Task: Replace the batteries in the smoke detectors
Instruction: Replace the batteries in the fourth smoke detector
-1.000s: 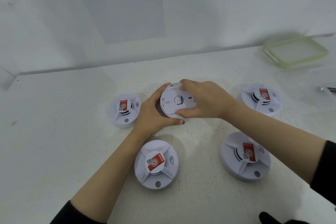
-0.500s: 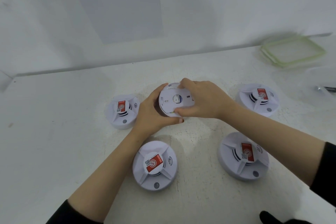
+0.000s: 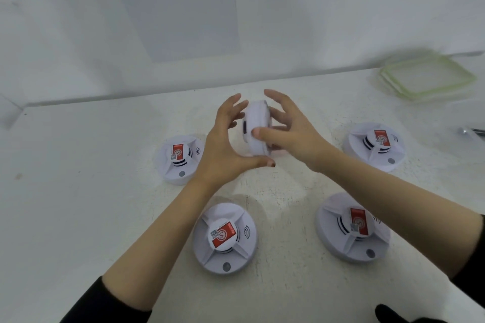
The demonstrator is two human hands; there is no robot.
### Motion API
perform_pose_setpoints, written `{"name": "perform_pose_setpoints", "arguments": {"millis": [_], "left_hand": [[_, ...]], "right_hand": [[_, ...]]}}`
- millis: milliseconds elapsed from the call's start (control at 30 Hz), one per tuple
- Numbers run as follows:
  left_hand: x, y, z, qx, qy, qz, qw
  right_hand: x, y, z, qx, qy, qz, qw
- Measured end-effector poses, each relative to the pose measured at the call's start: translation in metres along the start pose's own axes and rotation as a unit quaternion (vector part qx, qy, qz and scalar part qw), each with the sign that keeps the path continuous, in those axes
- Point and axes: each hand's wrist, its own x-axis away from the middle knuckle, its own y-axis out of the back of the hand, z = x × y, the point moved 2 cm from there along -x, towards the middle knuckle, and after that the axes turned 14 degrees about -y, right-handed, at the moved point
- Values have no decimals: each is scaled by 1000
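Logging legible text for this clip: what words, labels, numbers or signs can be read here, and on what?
"Tekan ... ujian ... untuk": partly readable on the wall sheet; its other lines are cropped or blurred.
Too small to read: print on the red labels of the four resting detectors, beside a round logo and QR code.
Sign only: sound-wave mark beside the labels.
No text shows on the held detector.

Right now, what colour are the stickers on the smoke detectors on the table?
Red with a white emblem; the head view's nearest sticker shows it best.

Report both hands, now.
Left hand: open, fingers splayed, thumb under the raised smoke detector.
Right hand: pinches the smoke detector by its rim.
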Motion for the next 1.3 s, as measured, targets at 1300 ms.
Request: {"name": "perform_pose_setpoints", "arguments": {"millis": [1300], "left_hand": [[13,-9,28,40,104,26,993]], "right_hand": [[-8,26,-39,15,-22,96,995]]}}
